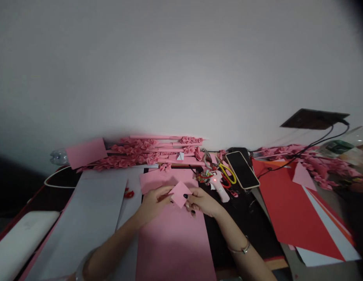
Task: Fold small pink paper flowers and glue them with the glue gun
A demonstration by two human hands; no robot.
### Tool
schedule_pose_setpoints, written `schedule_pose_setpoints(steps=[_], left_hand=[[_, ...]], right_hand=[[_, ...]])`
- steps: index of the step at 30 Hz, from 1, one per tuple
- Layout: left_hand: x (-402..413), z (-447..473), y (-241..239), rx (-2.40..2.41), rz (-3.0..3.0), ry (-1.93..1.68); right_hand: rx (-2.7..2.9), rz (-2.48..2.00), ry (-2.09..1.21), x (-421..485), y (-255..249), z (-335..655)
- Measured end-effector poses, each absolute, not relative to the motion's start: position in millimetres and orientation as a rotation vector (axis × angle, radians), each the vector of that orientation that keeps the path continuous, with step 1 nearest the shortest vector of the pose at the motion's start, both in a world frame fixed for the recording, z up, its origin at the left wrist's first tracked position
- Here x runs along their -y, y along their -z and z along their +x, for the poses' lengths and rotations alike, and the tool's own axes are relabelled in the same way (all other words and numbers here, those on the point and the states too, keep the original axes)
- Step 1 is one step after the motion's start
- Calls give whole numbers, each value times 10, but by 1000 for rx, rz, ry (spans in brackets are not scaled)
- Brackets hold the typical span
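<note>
A small pink paper square [180, 192], turned corner-up, is pinched between my two hands. My left hand [156, 202] grips its left corner. On the right corner, my right hand [202, 201] presses with the thumb on top; its other fingers curl underneath. Below both hands lies a large sheet of pink paper [174, 242]. A smaller pink sheet [152, 180] rests just beyond the left hand. A pink glue gun [219, 189] with a lit red spot lies to the right of my right hand.
Folded pink paper flowers [134, 154] line the wall. Scissors with yellow handles [229, 173] and a phone [242, 170] lie right of centre. Red sheets [295, 207] are farther right, grey-white sheets [96, 207] at left. Black cables [308, 146] hang from a wall plate [314, 119].
</note>
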State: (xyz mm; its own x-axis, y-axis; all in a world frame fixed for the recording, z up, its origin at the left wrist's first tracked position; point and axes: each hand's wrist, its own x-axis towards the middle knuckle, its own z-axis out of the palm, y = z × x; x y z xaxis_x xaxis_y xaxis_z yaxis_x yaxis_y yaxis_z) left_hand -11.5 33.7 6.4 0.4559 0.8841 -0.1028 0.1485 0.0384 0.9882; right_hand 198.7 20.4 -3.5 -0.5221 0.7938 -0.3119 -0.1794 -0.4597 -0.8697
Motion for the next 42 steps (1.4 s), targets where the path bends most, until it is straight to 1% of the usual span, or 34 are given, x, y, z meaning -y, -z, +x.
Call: schedule_pose_setpoints(steps=[3, 12, 19, 24, 31, 34, 38, 40, 42], left_hand=[[-348, -113, -65, -949, 1447, -634], [-437, -164, 101, -864, 1299, -594], [-453, -169, 3, -846, 1277, -579], [-463, -165, 6, -854, 1263, -571], [-458, -170, 26, -880, 1203, -559], [-444, -167, 21, -881, 1178, -547], [-429, -158, 7, -861, 1136, -548], [-421, -154, -3, -845, 1116, -550], [-415, -152, -14, -831, 1101, -549]], right_hand=[[1118, -990, -1994, -203, 37, 1972], [1198, -1038, -1847, -152, 60, 1929], [1373, -1048, -1642, -157, -5, 1897], [1540, -1145, -1389, -130, 9, 1860], [1646, -1223, -1157, -80, 55, 1828], [1725, -1222, -949, -79, 61, 1835], [1952, -1107, -474, -75, 91, 1838], [2031, -1067, -337, -73, 105, 1833], [2098, -1047, -271, -73, 112, 1826]])
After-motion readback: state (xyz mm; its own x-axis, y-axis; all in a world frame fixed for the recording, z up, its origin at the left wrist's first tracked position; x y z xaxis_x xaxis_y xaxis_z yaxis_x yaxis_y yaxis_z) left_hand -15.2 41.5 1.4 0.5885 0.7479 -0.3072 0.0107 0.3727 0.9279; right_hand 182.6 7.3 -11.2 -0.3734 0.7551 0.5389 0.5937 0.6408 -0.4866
